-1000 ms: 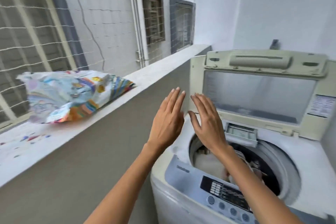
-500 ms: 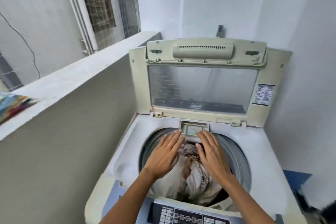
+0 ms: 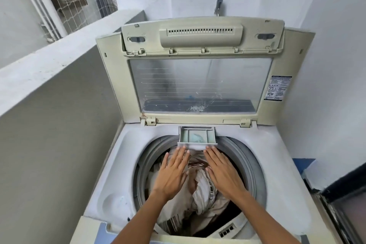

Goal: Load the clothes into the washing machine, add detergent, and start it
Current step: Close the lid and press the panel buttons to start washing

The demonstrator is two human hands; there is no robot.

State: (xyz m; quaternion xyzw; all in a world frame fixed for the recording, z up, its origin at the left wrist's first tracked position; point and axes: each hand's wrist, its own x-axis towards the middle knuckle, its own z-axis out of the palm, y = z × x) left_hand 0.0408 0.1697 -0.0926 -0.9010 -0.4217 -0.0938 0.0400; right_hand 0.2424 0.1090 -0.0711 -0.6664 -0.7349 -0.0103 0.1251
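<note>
1. You are looking down into a top-loading washing machine (image 3: pixel 111 156), cream and white, that fills the middle of the view.
2. Its lid (image 3: pixel 198 85) stands upright at the back, a clear window in a cream frame. A printed sticker (image 3: pixel 278 88) sits on the frame's right side.
3. The round drum opening has a grey rim (image 3: pixel 255 174). The clothes (image 3: pixel 200 190) lie inside the drum, a loose heap of white, beige and brown striped fabric that reaches close to the rim.
4. The detergent drawer (image 3: pixel 197 137) is pulled out from the back edge of the top deck and juts over the drum. A pale blue-green patch shows in its middle compartment; it may be detergent, but the view is too soft to be sure.
5. Your left hand (image 3: pixel 171 174) is flat, palm down, fingers straight and together. Its fingertips touch the left part of the drawer's front edge. It has hold of nothing.
6. Your right hand (image 3: pixel 223 172) mirrors it, flat with straight fingers, its fingertips touching the right part of the drawer's front edge. It too has hold of nothing.
7. Both hands are above the clothes, a narrow gap between them.
8. A grey wall with a white ledge (image 3: pixel 39 69) runs along the left of the machine.
9. A tap (image 3: pixel 218 7) is fixed to the white wall behind the lid.
</note>
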